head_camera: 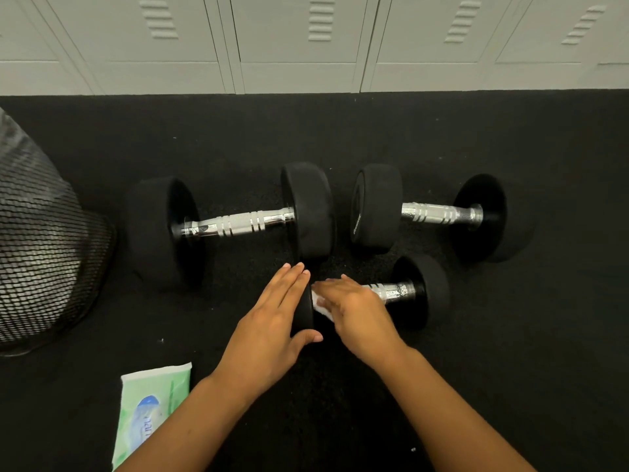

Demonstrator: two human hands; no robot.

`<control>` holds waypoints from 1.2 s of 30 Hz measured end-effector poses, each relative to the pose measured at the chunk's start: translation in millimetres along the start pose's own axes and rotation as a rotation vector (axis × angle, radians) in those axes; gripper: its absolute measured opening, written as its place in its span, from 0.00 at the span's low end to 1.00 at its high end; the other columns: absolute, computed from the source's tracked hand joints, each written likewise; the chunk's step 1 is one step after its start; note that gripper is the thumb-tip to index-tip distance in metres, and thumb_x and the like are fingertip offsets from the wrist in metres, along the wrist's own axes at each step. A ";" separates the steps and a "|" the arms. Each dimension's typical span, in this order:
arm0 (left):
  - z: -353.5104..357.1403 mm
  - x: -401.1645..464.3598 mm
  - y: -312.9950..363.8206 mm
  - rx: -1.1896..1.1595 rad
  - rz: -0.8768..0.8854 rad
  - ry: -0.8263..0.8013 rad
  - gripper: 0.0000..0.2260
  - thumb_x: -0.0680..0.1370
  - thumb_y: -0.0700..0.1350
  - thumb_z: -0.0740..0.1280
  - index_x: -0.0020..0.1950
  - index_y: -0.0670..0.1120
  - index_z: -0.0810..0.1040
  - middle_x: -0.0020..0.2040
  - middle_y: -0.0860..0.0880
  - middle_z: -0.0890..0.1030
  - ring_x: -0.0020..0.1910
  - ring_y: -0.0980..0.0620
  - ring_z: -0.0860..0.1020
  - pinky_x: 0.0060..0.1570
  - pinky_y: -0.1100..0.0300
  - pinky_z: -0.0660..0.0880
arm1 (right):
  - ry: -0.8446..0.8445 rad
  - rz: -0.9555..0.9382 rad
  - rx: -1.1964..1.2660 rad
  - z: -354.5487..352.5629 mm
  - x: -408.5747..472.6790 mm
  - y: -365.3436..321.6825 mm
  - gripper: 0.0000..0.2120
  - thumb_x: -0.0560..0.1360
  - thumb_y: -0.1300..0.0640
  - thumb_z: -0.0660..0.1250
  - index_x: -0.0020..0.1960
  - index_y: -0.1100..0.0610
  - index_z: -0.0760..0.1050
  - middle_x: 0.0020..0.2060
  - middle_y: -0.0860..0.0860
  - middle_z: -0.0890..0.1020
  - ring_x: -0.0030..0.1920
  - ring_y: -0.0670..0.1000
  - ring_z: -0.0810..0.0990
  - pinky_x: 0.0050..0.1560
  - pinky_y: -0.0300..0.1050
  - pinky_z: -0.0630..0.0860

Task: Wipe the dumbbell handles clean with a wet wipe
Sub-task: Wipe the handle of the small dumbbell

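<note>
Three black dumbbells with chrome handles lie on the dark floor. The small dumbbell [420, 291] is nearest me. My left hand [275, 321] holds its left weight head, fingers straight over the top and thumb under the near edge. My right hand [354, 311] presses a white wet wipe [320, 306] onto the left part of its handle. A large dumbbell [235, 223] lies behind on the left. Another dumbbell [435, 212] lies behind on the right. A green pack of wet wipes [149, 407] sits on the floor by my left forearm.
A black mesh bin [44, 247] stands at the left edge. Pale grey lockers [306, 42] line the wall behind the dumbbells. Black rubber flooring [544, 335] stretches to the right of my arms.
</note>
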State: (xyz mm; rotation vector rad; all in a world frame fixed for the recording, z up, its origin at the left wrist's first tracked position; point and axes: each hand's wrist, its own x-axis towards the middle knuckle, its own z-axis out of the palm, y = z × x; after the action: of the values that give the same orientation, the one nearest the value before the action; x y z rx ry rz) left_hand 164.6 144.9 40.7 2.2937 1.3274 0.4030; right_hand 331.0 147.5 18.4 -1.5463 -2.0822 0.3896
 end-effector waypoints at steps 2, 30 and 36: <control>-0.5 0.5 0.2 0.004 -0.006 -0.007 0.39 0.72 0.55 0.69 0.74 0.53 0.48 0.73 0.61 0.46 0.72 0.66 0.41 0.65 0.72 0.43 | -0.025 -0.057 -0.033 5.9 -8.8 -1.6 0.15 0.72 0.59 0.61 0.55 0.62 0.79 0.51 0.55 0.83 0.54 0.53 0.80 0.61 0.50 0.71; -1.4 -0.5 0.6 -0.006 -0.003 -0.007 0.38 0.72 0.56 0.67 0.75 0.54 0.47 0.72 0.63 0.43 0.70 0.68 0.38 0.63 0.73 0.42 | -0.169 0.030 0.089 -25.1 -5.5 20.4 0.10 0.76 0.57 0.61 0.50 0.57 0.80 0.44 0.50 0.83 0.45 0.48 0.79 0.55 0.45 0.72; -0.4 0.0 -0.7 -0.004 -0.005 -0.011 0.38 0.72 0.56 0.68 0.75 0.53 0.48 0.73 0.62 0.45 0.71 0.67 0.39 0.63 0.73 0.43 | -0.102 0.024 0.046 -11.9 -3.4 18.0 0.11 0.76 0.56 0.60 0.49 0.57 0.80 0.44 0.52 0.83 0.47 0.52 0.80 0.54 0.48 0.74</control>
State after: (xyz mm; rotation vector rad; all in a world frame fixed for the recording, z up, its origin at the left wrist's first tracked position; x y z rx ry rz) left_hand 163.8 145.4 40.6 2.2857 1.3259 0.3903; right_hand 352.8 149.0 18.3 -1.5550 -2.1183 0.5319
